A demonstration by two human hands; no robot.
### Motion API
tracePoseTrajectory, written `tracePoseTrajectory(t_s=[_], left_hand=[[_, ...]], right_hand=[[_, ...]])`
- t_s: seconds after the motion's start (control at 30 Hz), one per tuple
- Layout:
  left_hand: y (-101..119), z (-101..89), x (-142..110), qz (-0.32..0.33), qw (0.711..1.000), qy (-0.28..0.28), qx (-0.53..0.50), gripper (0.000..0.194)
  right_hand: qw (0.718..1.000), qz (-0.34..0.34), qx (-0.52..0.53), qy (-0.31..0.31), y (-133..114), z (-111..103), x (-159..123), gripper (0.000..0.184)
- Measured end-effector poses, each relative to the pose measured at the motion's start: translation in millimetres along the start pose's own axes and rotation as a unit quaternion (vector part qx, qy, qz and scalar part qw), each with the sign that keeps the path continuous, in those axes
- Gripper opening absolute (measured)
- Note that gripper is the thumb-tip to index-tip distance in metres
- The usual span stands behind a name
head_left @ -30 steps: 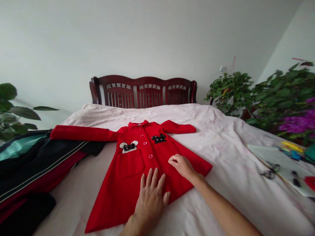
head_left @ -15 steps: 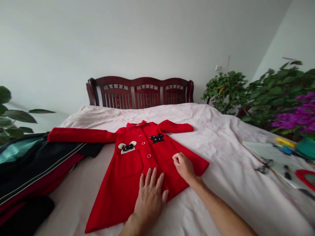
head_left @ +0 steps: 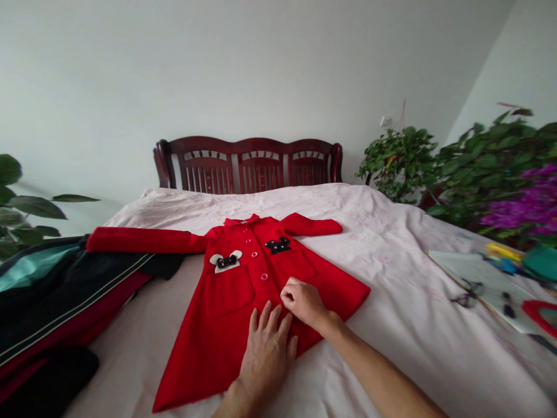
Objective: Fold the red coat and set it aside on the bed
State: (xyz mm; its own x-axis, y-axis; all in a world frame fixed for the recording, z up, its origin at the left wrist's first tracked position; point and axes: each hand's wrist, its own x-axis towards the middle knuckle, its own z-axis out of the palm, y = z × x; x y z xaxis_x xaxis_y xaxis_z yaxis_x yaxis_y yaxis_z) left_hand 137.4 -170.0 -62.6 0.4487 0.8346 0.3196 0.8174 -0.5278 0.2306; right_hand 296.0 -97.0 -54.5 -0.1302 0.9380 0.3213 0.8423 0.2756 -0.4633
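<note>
A red coat [head_left: 235, 348] with a collar and a column of pink-rimmed buttons lies front side up on the bed. Both its sleeves stretch out sideways, and black-and-white mouse-like patches top its two pockets. My left hand [head_left: 267, 351] rests palm down on the lower front, fingers spread, holding nothing. Just beyond its fingertips, my right hand [head_left: 303, 302] is closed, thumb against curled fingers, at the coat's front opening below the lowest visible button. Whatever is inside those fingers, if anything, is hidden.
Dark clothes [head_left: 78, 296] with white piping lie at the left, partly under the red sleeve. A pale bedsheet [head_left: 387, 273] covers the bed before a dark wooden headboard [head_left: 256, 165]. Glasses [head_left: 467, 293] and a red-rimmed object [head_left: 542, 316] lie right, near leafy plants [head_left: 400, 159].
My right hand has moved left across the coat to its front opening, beside my left fingertips, and stays closed. My left hand remains nearly in place, its fingers slightly closer together.
</note>
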Motion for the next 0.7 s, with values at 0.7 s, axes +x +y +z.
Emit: tracePoseTrajectory(t_s=[0.7], left_hand=[[-1.2,3.0,-1.3,0.014,1.000,0.021,0.010,0.040]], right_hand=[[0.988,-0.035,-0.149,-0.034,38.1,-38.3,-39.0,0.026]])
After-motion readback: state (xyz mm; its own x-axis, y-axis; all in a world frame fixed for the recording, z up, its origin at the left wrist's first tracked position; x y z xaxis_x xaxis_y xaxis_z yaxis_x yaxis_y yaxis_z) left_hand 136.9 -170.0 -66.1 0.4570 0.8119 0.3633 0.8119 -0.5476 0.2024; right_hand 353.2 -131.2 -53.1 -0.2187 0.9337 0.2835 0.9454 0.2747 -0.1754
